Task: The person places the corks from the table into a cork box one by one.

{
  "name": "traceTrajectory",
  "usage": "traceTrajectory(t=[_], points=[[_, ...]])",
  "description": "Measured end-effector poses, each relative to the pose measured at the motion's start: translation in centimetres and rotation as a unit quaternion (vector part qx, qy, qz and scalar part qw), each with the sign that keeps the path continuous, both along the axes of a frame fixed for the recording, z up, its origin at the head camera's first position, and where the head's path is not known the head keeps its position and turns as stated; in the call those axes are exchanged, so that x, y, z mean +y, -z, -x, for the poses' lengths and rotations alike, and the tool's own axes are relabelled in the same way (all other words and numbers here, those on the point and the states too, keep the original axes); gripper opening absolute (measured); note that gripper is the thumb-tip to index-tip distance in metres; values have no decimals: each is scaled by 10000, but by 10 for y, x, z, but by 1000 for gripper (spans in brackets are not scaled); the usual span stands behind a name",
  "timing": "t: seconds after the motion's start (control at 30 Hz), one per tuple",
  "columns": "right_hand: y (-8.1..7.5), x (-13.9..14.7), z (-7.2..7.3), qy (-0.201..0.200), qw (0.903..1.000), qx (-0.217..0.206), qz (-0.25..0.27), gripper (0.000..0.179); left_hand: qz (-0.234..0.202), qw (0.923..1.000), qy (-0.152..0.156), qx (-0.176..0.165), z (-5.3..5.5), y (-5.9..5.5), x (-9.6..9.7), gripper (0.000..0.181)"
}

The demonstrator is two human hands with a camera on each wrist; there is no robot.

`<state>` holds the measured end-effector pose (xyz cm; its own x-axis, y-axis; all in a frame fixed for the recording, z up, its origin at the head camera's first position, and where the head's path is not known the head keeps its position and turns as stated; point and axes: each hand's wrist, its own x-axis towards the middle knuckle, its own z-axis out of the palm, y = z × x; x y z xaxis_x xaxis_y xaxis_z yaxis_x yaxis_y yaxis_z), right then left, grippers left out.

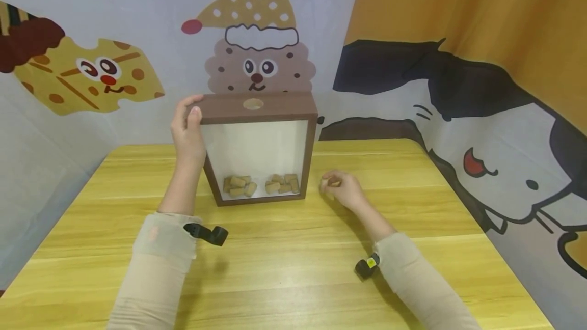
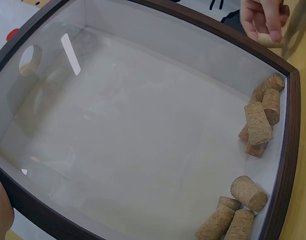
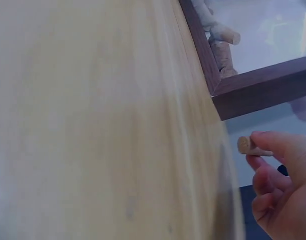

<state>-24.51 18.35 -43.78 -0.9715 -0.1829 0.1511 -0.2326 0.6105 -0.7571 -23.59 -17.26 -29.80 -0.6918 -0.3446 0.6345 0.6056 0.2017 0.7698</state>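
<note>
A brown-framed display box (image 1: 259,111) with a clear front stands upright on the table, a round hole in its top. My left hand (image 1: 189,134) grips the box's upper left corner, thumb on the front and fingers over the top. Several corks (image 1: 237,185) lie in a heap at the bottom left inside, and more corks (image 2: 258,122) are piled at the bottom right. Just right of the box, my right hand (image 1: 344,187) pinches a single cork (image 3: 246,145) between thumb and fingers, low over the table.
The yellow wood-grain table (image 1: 284,264) spreads around the box on all sides. Behind it hangs a cloth backdrop (image 1: 385,106) printed with cartoon figures. Each wrist carries a small black camera (image 1: 215,236) on a strap.
</note>
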Motion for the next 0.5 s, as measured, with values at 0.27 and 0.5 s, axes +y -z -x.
traceTrajectory(t=[0.27,0.5], points=[[-31,-5,-14,95,9983,471,342,31,-25,10000,8,-43,0,0,-1,44],[-68,-11,-33,27,9939,802,752,29,-25,9999,55,-96,1,0,-1,44]])
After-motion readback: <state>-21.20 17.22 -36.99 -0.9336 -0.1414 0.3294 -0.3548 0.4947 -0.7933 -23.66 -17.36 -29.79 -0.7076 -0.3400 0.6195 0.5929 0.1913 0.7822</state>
